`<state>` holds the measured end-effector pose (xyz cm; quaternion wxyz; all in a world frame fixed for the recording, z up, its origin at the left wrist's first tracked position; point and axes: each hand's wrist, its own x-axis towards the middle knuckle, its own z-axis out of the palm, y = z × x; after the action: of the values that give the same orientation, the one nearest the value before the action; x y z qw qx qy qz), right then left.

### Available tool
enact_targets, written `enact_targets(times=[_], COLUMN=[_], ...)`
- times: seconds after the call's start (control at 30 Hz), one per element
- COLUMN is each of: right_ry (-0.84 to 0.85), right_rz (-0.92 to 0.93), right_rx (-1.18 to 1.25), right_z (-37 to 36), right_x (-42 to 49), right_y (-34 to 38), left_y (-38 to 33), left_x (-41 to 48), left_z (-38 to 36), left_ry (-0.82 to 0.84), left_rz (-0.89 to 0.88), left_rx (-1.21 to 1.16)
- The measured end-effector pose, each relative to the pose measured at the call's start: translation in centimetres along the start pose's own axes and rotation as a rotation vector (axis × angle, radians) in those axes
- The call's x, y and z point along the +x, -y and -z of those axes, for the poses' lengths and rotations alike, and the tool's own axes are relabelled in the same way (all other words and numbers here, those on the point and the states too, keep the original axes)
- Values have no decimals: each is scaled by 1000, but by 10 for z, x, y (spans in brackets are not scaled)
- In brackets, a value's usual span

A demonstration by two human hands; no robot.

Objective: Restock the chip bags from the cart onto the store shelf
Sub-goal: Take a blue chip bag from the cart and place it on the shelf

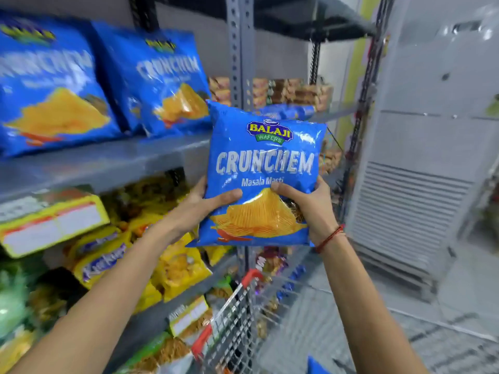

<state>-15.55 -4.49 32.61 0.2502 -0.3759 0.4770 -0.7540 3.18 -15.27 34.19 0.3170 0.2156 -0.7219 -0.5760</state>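
Note:
I hold a blue Crunchem chip bag [263, 163] upright in front of me with both hands. My left hand [201, 209] grips its lower left edge, thumb across the front. My right hand [310, 209] grips the lower right edge, thumb on the front. The bag hovers just right of the grey shelf [108, 163], level with its board. Two matching blue bags [51, 87] [159, 82] stand on that shelf, leaning back. The wire cart [243, 314] with red trim sits below my arms; a blue corner [317, 367] shows at the bottom edge.
A grey perforated upright post [240, 49] rises behind the held bag. Lower shelves carry yellow snack packs [108, 255] and a yellow box [51, 222]. A tall grey louvred cabinet [421, 184] stands to the right. More snack packs fill the far shelving [291, 93].

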Motion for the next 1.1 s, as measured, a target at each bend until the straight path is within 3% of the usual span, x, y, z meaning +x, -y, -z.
enact_targets(times=[0.23,0.53,0.77,1.1], right_ry=[234,490,594,608], right_rz=[130,138,160,72], right_rx=[104,119,110,-21], right_z=[-102,-235,-297,-324], right_x=[41,79,109,129], right_y=[66,75,55,17], left_y=[-89,-128,-126,-93], left_x=[-28,-65,-53,-38], left_z=[73,166,222,253], left_ry=[-289,-540,-668,-743], left_rz=[-199,-241,-173,-12], left_rx=[82,130,183,181])
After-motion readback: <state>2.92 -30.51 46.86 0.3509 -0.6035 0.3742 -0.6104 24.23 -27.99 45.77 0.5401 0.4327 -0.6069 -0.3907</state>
